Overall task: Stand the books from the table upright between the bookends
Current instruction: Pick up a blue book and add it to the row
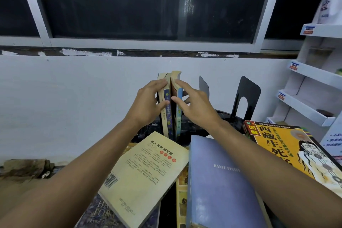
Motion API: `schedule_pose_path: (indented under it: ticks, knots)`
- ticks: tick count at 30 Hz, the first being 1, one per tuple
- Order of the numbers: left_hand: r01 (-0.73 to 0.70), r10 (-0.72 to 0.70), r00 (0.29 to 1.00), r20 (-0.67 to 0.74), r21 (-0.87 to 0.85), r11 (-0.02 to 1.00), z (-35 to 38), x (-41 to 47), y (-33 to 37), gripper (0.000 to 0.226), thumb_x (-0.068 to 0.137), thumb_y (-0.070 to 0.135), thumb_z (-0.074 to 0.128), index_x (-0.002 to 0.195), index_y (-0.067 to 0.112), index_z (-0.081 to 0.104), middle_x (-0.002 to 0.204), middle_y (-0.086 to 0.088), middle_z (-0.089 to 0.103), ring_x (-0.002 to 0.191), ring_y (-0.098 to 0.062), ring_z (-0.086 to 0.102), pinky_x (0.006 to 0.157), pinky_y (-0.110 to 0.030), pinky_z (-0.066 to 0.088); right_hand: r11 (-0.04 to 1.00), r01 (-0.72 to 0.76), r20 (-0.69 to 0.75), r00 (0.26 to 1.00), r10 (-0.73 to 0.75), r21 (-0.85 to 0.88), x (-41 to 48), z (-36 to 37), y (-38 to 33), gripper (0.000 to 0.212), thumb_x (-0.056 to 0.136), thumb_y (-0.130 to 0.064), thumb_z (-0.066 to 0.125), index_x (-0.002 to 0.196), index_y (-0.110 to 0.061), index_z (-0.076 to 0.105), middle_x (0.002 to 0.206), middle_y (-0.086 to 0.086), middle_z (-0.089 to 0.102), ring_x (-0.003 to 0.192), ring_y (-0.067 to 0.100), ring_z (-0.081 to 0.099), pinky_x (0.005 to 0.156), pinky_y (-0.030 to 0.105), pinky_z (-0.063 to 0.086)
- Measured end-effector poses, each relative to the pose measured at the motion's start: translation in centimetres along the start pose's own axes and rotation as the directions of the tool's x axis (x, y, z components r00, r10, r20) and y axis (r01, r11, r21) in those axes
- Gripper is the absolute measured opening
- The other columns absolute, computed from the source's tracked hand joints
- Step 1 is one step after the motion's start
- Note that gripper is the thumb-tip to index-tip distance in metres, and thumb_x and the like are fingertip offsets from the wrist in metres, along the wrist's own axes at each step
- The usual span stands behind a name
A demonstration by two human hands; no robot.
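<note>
Three upright books [169, 114], at least five flat books [220, 181], two bookends [248, 90]

Across the upper frame we see a wide window [129, 5] with dark panes and pale bars, and under it a dark sill [148, 52] with patchy white paint. Below runs a plain white wall [74, 98], and at the right edge we find white tiered shelves [307, 71] bearing small labels [308, 30].
</note>
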State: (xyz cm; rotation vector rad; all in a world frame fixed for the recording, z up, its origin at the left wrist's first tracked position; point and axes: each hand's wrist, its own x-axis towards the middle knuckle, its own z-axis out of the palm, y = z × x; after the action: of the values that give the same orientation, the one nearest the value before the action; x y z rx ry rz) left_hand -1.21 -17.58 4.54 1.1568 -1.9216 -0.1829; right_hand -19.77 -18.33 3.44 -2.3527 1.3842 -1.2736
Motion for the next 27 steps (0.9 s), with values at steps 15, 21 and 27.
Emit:
schedule_pose_path:
  ticks: [15,21,27]
  knots:
    - [0.0,-0.001,1.0,-0.01,-0.023,1.0,0.2,0.0,0.7,0.063,0.086,0.007,0.077,0.144,0.013,0.053,0.144,-0.004,0.054,0.133,-0.017,0.05,0.11,-0.033,0.045,0.995,-0.04,0.241,0.97,0.017,0.089,0.3,-1.5,0.0,0.077,0.093,-0.017,0.072,0.153,-0.044,0.032,0.137,0.004,0.057,0.099,0.01,0.071,0.093,0.026,0.055]
    - [0.012,-0.012,1.0,0.006,-0.008,1.0,0.0,-0.1,0.8,0.063,0.088,0.008,0.075,0.146,0.014,0.051,0.146,-0.004,0.052,0.134,-0.017,0.049,0.109,-0.035,0.047,0.997,-0.032,0.251,0.968,0.012,0.073,0.4,-1.5,0.0,0.078,0.094,-0.017,0.07,0.152,-0.048,0.028,0.138,0.0,0.056,0.098,0.004,0.069,0.08,0.006,0.044]
    - [0.037,-0.037,0.999,0.037,0.013,0.999,0.0,-0.2,0.8,0.065,0.09,0.014,0.074,0.149,0.014,0.047,0.15,-0.003,0.047,0.137,-0.019,0.046,0.111,-0.041,0.046,0.997,-0.021,0.281,0.96,0.0,0.069,0.2,-1.8,0.0,0.079,0.096,-0.021,0.068,0.153,-0.05,0.023,0.144,-0.001,0.052,0.108,0.005,0.065,0.092,0.02,0.051]
